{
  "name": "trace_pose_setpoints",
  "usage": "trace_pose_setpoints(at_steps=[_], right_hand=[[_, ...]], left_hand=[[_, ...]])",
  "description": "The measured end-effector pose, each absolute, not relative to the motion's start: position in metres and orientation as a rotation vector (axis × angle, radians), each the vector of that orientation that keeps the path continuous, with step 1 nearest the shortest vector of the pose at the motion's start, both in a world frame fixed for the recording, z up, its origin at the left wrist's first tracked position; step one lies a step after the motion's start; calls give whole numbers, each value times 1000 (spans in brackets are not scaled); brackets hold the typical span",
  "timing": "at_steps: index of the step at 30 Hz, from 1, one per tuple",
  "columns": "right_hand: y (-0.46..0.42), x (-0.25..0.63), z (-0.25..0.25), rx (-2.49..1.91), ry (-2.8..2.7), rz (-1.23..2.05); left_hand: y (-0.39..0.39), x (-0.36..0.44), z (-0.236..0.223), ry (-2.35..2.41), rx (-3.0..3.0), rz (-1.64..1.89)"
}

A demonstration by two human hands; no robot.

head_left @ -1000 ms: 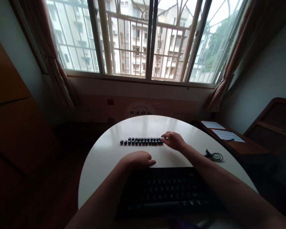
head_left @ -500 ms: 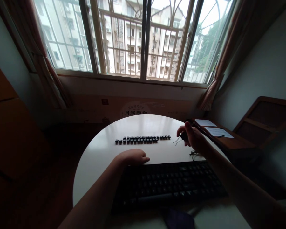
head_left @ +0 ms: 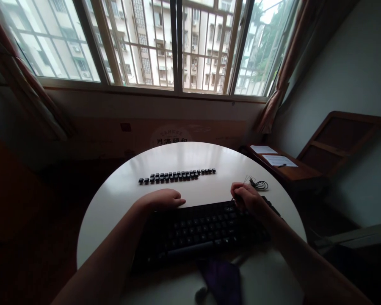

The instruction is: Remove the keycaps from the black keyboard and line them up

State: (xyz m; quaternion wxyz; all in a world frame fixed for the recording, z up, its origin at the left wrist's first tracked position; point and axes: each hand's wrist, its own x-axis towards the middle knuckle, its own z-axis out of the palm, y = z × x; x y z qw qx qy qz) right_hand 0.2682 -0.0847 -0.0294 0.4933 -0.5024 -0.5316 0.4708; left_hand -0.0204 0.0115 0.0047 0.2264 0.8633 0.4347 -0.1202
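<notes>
A black keyboard (head_left: pixel 193 231) lies across the near part of the round white table (head_left: pixel 95 228). My left hand (head_left: pixel 161 199) rests along the keyboard's far edge, fingers lying flat and pointing right. At the keyboard's upper right, my right hand (head_left: pixel 246 197) is closed, fingertips low at its far edge. Thin bent wires of a keycap puller (head_left: pixel 247 178) stick up behind that hand; its handle is hidden. Two uneven rows of black keycaps (head_left: pixel 174 176) stand on the table beyond my left hand.
A coiled black cable (head_left: pixel 259 185) lies right of the wires. Close to me is a blurred purple cloth-like thing (head_left: pixel 222 277). A wooden chair (head_left: pixel 311 171) at the right holds paper sheets (head_left: pixel 279 160) and a pen (head_left: pixel 282 165). A barred window (head_left: pixel 178 51) stands behind.
My right hand has come down from above the table, beside the keycaps, to the keyboard's upper right. My left hand stays at the far edge. The whole view has shifted.
</notes>
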Motion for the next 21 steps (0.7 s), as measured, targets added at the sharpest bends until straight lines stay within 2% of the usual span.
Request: trace_pose_setpoints(at_steps=[11, 21], right_hand=[[-78, 273, -42, -1380, -1328, 983], [-83, 266, -43, -1381, -1522, 669]], left_hand=[[13, -19, 5, 1200, 2352, -328], [15, -20, 3, 1194, 2365, -324]])
